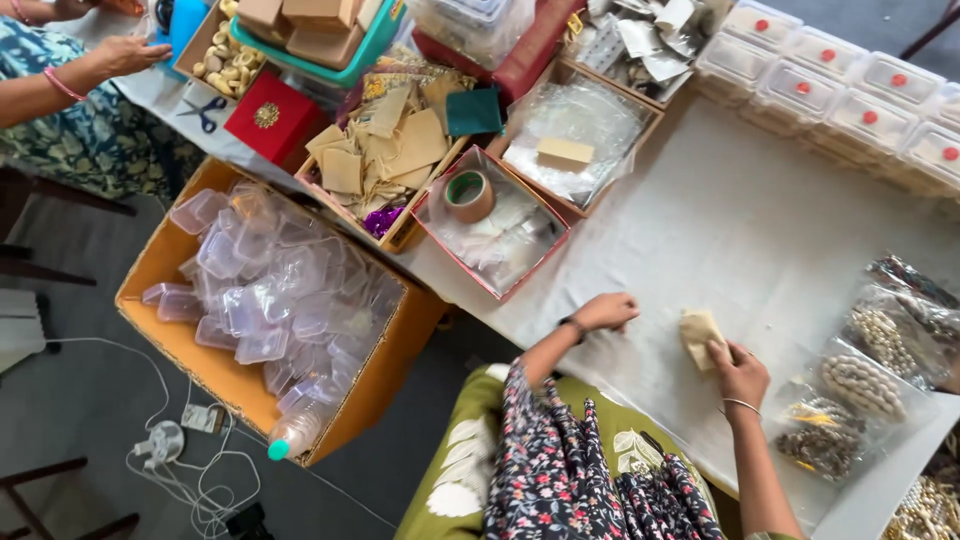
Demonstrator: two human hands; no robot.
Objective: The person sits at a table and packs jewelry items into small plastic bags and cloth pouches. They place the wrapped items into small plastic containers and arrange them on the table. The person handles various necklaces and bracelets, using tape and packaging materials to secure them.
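Right hand (738, 372) pinches a small tan pouch (699, 333) against the white tablecloth (740, 220) — fingers on its near edge, likely to keep it flat. Left hand (605, 311) rests curled shut on the cloth, holding nothing visible. Bead bags (862, 385) lie just right (within reach). Tape roll (468, 195) sits in a box beyond.

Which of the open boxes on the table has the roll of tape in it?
The red-edged box nearest the person's left hand. The tape roll sits in its back corner on clear bags; the other boxes hold tan pouches or plastic sheets instead.
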